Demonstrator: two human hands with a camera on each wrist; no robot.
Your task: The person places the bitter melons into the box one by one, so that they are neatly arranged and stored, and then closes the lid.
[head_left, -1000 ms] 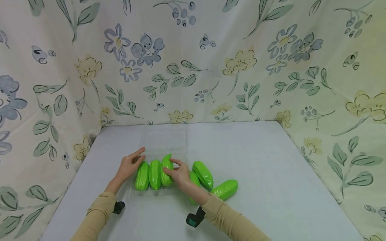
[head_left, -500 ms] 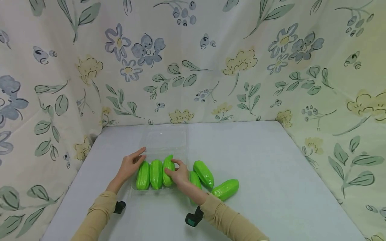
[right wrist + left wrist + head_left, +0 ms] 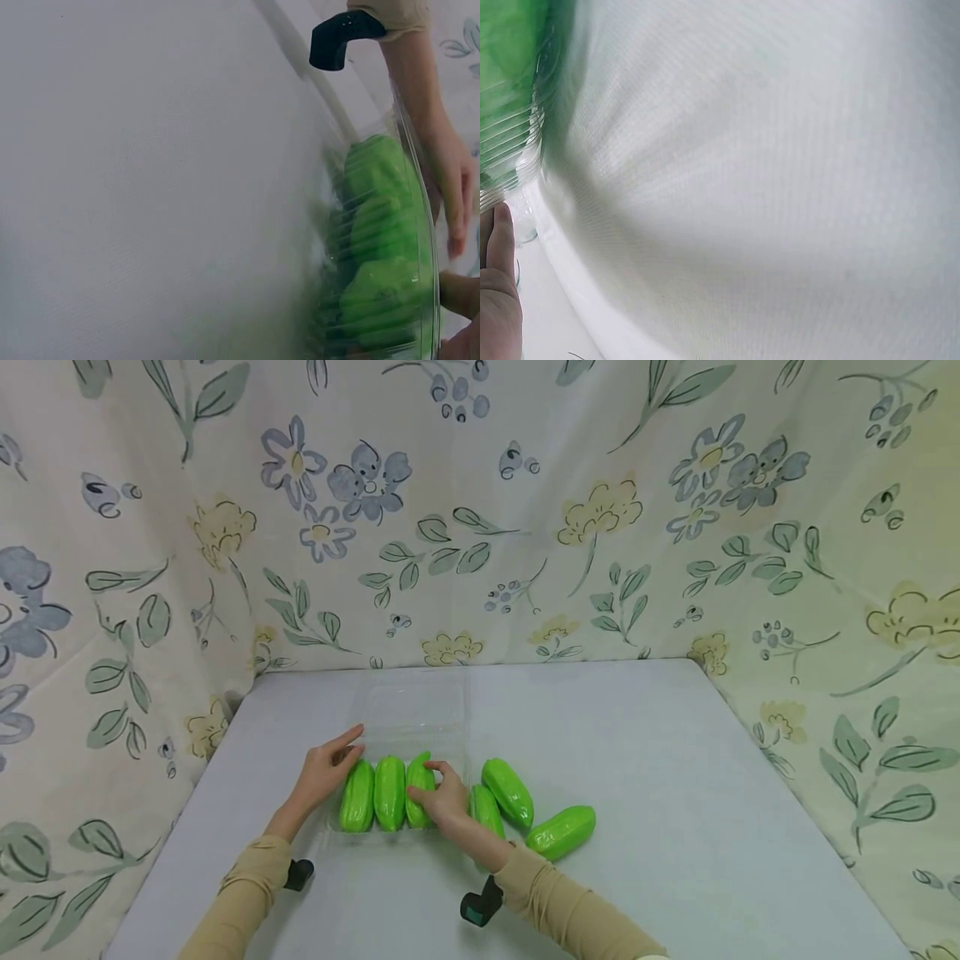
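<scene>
In the head view, a clear plastic clamshell box lies with its lid folded back. Inside stand two glossy green cucumber-like vegetables side by side. My right hand pinches a third green vegetable between thumb and fingers at the right of that row; its lower end is inside the box. At the box's left side my left hand rests near the rim, fingers fairly straight, beside the leftmost vegetable. The left wrist view shows fingers by the ribbed plastic wall. Through the wall, the right wrist view shows green vegetables.
Right of the box, on the white table, lie three more green vegetables: one slanted, one farther right, and one partly behind the right forearm. A floral cloth hangs behind and at the sides.
The right hand and its green vegetable have sunk slightly lower, settling beside the other two in the box. The left hand has stayed in place.
</scene>
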